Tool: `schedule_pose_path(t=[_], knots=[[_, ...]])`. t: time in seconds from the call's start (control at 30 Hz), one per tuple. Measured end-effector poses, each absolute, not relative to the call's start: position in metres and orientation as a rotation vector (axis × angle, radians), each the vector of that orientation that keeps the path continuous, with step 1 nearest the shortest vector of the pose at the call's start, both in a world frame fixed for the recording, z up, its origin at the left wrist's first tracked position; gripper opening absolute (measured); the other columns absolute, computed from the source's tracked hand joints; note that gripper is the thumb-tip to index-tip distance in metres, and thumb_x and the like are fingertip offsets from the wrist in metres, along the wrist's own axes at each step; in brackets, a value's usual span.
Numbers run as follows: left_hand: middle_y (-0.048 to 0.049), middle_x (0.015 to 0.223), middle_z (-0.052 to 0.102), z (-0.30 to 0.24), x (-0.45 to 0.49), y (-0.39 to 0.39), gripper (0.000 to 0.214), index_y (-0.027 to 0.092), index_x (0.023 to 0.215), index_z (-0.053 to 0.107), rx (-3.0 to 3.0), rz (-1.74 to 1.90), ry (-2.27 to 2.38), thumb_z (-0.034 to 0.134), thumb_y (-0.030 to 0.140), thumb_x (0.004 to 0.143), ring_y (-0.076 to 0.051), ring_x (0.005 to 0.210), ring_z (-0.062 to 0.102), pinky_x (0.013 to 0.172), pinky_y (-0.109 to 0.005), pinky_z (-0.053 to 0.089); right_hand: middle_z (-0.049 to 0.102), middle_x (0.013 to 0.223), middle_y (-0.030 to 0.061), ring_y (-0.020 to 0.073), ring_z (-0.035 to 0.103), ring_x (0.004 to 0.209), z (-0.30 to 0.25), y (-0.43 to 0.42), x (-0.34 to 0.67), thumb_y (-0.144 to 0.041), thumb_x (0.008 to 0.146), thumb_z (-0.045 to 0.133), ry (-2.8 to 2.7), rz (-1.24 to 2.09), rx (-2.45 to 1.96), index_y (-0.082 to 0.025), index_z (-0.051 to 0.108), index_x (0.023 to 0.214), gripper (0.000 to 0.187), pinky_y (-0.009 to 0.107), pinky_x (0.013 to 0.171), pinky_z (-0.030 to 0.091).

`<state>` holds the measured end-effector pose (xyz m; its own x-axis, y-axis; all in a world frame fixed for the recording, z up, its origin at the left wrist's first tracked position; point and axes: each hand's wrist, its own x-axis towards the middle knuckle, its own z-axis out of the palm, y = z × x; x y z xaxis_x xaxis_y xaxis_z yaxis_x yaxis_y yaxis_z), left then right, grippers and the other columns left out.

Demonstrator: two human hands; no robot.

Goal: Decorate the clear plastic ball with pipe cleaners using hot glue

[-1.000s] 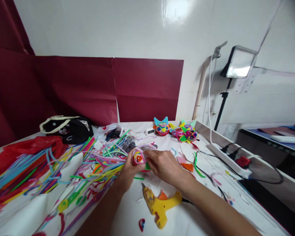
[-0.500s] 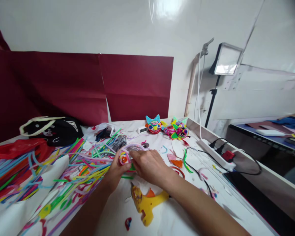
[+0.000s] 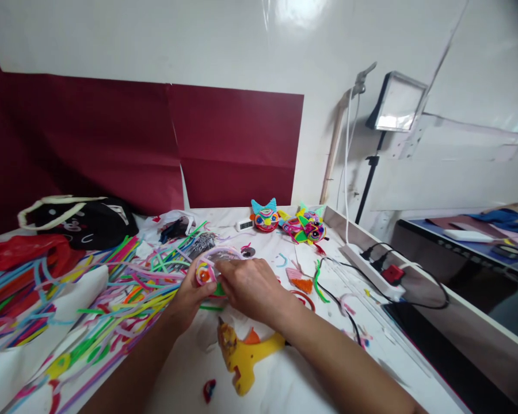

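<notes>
The left hand (image 3: pixel 189 297) and right hand (image 3: pixel 248 287) both grip the coiled pipe-cleaner piece (image 3: pixel 204 272). Best to press steadily, with wrists clear of the glue gun (image 3: pixel 242 359) just below them.

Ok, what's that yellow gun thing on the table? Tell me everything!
It's a yellow plastic glue gun, lying on its side on the white table cover. Its tip, crusted with brownish old glue, points away; its grip points back toward the camera. An orange piece shows at its top edge. The left hand and right hand hold a colourful coiled piece just beyond it, neither touching it.
</notes>
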<state>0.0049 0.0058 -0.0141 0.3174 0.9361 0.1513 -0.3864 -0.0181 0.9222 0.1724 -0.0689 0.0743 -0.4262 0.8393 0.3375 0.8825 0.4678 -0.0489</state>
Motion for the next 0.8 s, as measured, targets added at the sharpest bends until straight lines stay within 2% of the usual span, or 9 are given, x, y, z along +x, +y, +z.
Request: schedule_pose_path(t=[0.23,0.53,0.8], knots=[[-0.0036,0.106,0.076,-0.020,0.001,0.011,0.061,0.024,0.111,0.060,1.100,1.208,0.629,0.092,0.024,0.060,-0.025,0.100,0.073,0.078,-0.028,0.061,0.078,0.104,0.0069,0.0233,0.075,0.087,0.076,-0.074,0.172,-0.020,0.099,0.047,-2.375,-0.198,-1.405,-0.018,0.065,0.109,0.020,0.029,0.066,0.047],[-0.0048,0.114,0.076,-0.018,0.000,0.014,0.094,0.029,0.141,0.050,1.030,1.252,0.670,0.093,0.027,0.058,-0.027,0.101,0.074,0.083,-0.032,0.063,0.079,0.104,0.0081,0.0212,0.074,0.088,0.085,-0.072,0.188,-0.022,0.102,0.045,-2.247,-0.161,-1.452,-0.019,0.065,0.117,0.026,0.029,0.071,0.044],[-0.0047,0.113,0.076,-0.019,-0.003,0.021,0.079,0.029,0.133,0.056,0.985,1.340,0.623,0.090,0.026,0.062,-0.030,0.101,0.074,0.090,-0.043,0.063,0.079,0.105,0.0094,0.0232,0.074,0.095,0.082,-0.055,0.203,-0.026,0.103,0.044,-2.162,-0.167,-1.653,-0.021,0.067,0.118,0.028,0.029,0.075,0.045]])
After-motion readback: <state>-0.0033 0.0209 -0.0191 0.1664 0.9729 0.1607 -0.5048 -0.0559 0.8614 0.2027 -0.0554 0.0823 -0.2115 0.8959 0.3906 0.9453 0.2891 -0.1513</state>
